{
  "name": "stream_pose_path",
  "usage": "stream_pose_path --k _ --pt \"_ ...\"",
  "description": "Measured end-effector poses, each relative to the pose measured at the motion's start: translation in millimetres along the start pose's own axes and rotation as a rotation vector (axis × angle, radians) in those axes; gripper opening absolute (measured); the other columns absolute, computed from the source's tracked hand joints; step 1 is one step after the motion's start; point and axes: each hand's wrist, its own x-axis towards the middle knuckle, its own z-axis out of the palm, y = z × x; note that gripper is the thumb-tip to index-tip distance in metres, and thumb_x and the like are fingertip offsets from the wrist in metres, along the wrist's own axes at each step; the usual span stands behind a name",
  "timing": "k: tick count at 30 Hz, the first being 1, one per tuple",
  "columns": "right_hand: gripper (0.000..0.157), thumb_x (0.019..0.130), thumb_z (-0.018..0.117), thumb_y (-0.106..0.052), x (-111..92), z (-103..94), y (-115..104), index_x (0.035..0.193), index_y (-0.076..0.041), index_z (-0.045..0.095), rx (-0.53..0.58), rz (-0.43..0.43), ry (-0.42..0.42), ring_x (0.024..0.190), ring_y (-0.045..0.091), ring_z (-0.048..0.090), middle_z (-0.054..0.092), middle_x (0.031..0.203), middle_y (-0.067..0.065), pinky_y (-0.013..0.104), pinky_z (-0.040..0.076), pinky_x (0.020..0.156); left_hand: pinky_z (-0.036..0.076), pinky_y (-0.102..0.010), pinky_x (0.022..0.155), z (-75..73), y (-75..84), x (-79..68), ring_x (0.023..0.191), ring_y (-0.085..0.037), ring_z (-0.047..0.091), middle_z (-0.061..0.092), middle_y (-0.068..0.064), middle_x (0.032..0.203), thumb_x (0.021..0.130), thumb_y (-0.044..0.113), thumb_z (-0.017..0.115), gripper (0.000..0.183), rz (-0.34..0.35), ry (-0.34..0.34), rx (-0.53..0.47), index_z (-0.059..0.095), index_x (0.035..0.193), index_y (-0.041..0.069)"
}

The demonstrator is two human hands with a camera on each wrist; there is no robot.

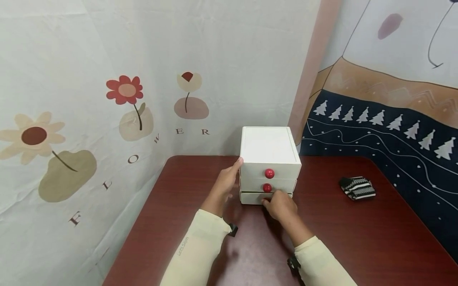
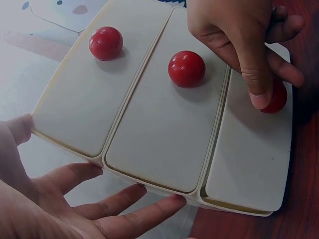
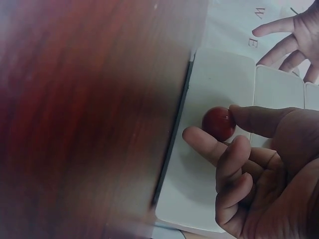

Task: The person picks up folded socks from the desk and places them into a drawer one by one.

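Note:
A white three-drawer box (image 1: 270,145) with round red knobs stands on the table. My right hand (image 1: 282,206) pinches the bottom drawer's red knob (image 3: 219,123) between thumb and index finger, its other fingers loosely bent. The bottom drawer (image 2: 249,154) sits slightly forward of the two above, with a thin gap along its upper edge. My left hand (image 1: 226,180) rests against the box's left side, its fingers spread and fairly straight, as the left wrist view shows. The middle drawer (image 2: 159,109) and top drawer (image 2: 94,84) are closed.
A black-and-white patterned folded cloth item (image 1: 358,188) lies on the table to the right of the box. The dark red-brown table (image 1: 186,178) ends at a printed cloth backdrop (image 1: 229,59) behind the box.

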Motion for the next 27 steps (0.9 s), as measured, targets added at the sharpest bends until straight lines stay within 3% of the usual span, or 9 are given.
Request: stream_pose_path --k 8,17,23,27 --pt "0.041 0.098 0.078 -0.044 -11.2 -6.1 -4.9 0.087 -0.005 0.077 -0.037 -0.006 -0.02 0.085 0.034 0.071 0.078 0.108 0.024 0.053 0.058 0.068 0.035 -0.088 0.112 0.7 0.3 -1.4 0.14 -0.049 0.063 0.048 -0.014 0.171 0.099 0.085 0.048 0.086 0.008 0.008 0.003 0.054 0.162 0.027" --pt "0.049 0.098 0.079 -0.044 -20.8 -6.7 -3.6 0.063 -0.012 0.066 -0.041 -0.015 -0.053 0.07 0.025 0.065 0.071 0.08 0.012 0.046 0.054 0.061 0.032 -0.09 0.111 0.3 -1.9 1.3 0.136 -0.05 0.066 0.051 -0.015 0.168 0.1 0.084 0.048 0.084 0.019 0.022 0.003 0.058 0.16 0.026" --pt "0.047 0.098 0.079 -0.044 -28.9 -11.1 -4.5 0.066 -0.012 0.067 -0.057 -0.03 -0.086 0.065 0.021 0.064 0.067 0.07 0.007 0.046 0.054 0.061 0.031 -0.09 0.113 1.6 -1.5 -0.1 0.136 -0.051 0.066 0.053 -0.015 0.166 0.1 0.083 0.048 0.084 0.014 0.02 -0.001 0.057 0.161 0.026" --pt "0.046 0.098 0.08 -0.044 -33.7 -13.3 -5.6 0.068 -0.012 0.066 -0.065 -0.039 -0.1 0.065 0.021 0.063 0.066 0.072 0.006 0.046 0.054 0.061 0.032 -0.089 0.112 2.2 -1.9 -1.0 0.134 -0.051 0.067 0.055 -0.014 0.165 0.101 0.083 0.049 0.083 0.014 0.024 -0.003 0.057 0.16 0.026"
